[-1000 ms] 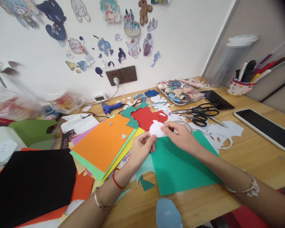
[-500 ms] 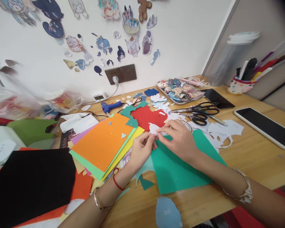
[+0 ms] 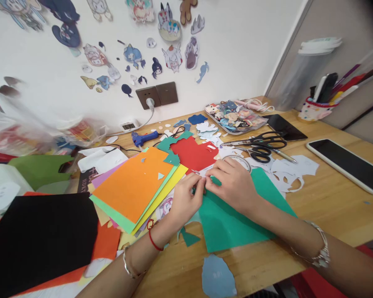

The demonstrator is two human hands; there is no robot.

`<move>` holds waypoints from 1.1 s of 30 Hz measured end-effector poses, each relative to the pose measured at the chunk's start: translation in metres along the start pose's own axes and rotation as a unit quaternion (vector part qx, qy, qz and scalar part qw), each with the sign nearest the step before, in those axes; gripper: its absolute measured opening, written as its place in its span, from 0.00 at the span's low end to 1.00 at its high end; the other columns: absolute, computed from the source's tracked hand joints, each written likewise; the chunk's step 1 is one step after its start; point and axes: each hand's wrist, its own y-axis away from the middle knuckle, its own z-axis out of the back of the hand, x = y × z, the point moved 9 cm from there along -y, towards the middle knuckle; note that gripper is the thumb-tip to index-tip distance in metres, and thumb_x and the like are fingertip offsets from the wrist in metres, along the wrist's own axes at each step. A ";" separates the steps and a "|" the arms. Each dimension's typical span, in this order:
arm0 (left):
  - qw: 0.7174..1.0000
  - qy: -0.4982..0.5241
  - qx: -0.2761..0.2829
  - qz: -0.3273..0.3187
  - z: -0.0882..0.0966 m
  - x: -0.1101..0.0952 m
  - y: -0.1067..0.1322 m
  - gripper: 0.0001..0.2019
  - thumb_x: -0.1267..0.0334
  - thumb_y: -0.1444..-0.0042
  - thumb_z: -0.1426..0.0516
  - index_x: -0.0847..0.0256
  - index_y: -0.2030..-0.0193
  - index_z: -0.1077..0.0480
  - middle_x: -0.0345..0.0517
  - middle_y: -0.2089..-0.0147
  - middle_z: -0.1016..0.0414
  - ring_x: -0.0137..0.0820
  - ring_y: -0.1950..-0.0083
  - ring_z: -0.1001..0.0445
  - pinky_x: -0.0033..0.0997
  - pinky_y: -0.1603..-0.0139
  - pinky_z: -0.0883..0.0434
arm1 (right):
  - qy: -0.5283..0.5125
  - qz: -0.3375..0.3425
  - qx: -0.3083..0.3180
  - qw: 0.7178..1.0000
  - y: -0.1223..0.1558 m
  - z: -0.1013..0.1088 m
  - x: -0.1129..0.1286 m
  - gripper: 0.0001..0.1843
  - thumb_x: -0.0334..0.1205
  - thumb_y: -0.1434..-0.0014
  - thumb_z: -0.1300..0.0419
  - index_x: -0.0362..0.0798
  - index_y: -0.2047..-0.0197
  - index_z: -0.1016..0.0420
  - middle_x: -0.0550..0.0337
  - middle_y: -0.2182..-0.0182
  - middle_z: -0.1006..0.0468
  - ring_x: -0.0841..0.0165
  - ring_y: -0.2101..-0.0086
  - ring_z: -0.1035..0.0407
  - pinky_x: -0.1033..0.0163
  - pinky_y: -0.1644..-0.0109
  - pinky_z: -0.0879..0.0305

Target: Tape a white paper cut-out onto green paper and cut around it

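My left hand (image 3: 188, 194) and my right hand (image 3: 234, 184) meet fingertip to fingertip over the upper left part of a green sheet (image 3: 239, 223). Both are closed in a pinch on a small white paper piece (image 3: 203, 171), mostly hidden by the fingers. Just behind them lies a red sheet (image 3: 192, 152) with a ragged edge, partly overlapped by a cut teal scrap (image 3: 173, 159). To the left of my left hand is a fan of coloured sheets with an orange sheet (image 3: 132, 184) on top. A roll of tape (image 3: 244, 162) shows beyond my right hand.
Two pairs of scissors (image 3: 261, 142), a pen (image 3: 284, 156) and white paper offcuts (image 3: 294, 171) lie at right, near a phone (image 3: 348, 165). A blue glue gun (image 3: 144, 138) and a tray of cutouts (image 3: 234, 118) are at the back. A black sheet (image 3: 43, 240) covers the left front.
The white paper piece, which stood up above my fingertips, now sits lower and flatter, more covered by the fingers. My hands have hardly shifted; the view has moved slightly.
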 end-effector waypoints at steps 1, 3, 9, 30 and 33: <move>1.000 -0.008 0.002 -0.006 0.000 -0.001 0.000 0.14 0.67 0.40 0.50 0.60 0.78 0.37 0.39 0.76 0.36 0.29 0.72 0.37 0.28 0.68 0.42 | 0.001 0.002 -0.002 1.000 0.000 0.000 0.000 0.09 0.34 0.44 0.45 0.44 0.73 0.27 0.58 0.74 0.30 0.65 0.68 0.39 0.60 0.63 0.42; 1.000 -0.022 0.008 -0.013 -0.001 -0.003 0.000 0.14 0.68 0.40 0.50 0.60 0.78 0.38 0.39 0.75 0.35 0.29 0.71 0.36 0.28 0.67 0.41 | -0.002 0.003 -0.003 1.000 0.000 0.001 -0.001 0.08 0.33 0.44 0.44 0.44 0.74 0.27 0.58 0.74 0.29 0.65 0.69 0.39 0.60 0.63 0.42; 0.999 -0.050 0.007 -0.015 -0.001 -0.001 0.000 0.14 0.68 0.39 0.51 0.60 0.76 0.37 0.40 0.75 0.34 0.29 0.70 0.35 0.27 0.67 0.39 | -0.035 -0.009 0.010 0.999 0.000 0.000 -0.004 0.08 0.35 0.44 0.43 0.45 0.72 0.25 0.59 0.74 0.29 0.66 0.68 0.39 0.60 0.62 0.42; 0.995 -0.091 0.019 -0.044 -0.005 -0.006 0.000 0.12 0.69 0.39 0.51 0.60 0.75 0.37 0.40 0.74 0.34 0.29 0.70 0.35 0.28 0.67 0.38 | -0.034 0.007 0.043 0.998 0.000 -0.004 -0.002 0.10 0.33 0.43 0.45 0.44 0.75 0.27 0.58 0.75 0.29 0.66 0.68 0.38 0.62 0.63 0.42; 0.995 -0.089 0.020 -0.050 -0.005 -0.008 0.001 0.12 0.69 0.39 0.51 0.60 0.75 0.38 0.40 0.74 0.34 0.28 0.70 0.35 0.27 0.67 0.38 | -0.049 -0.004 0.047 0.998 0.000 -0.004 -0.005 0.10 0.32 0.44 0.45 0.44 0.76 0.28 0.59 0.76 0.29 0.67 0.69 0.38 0.62 0.64 0.42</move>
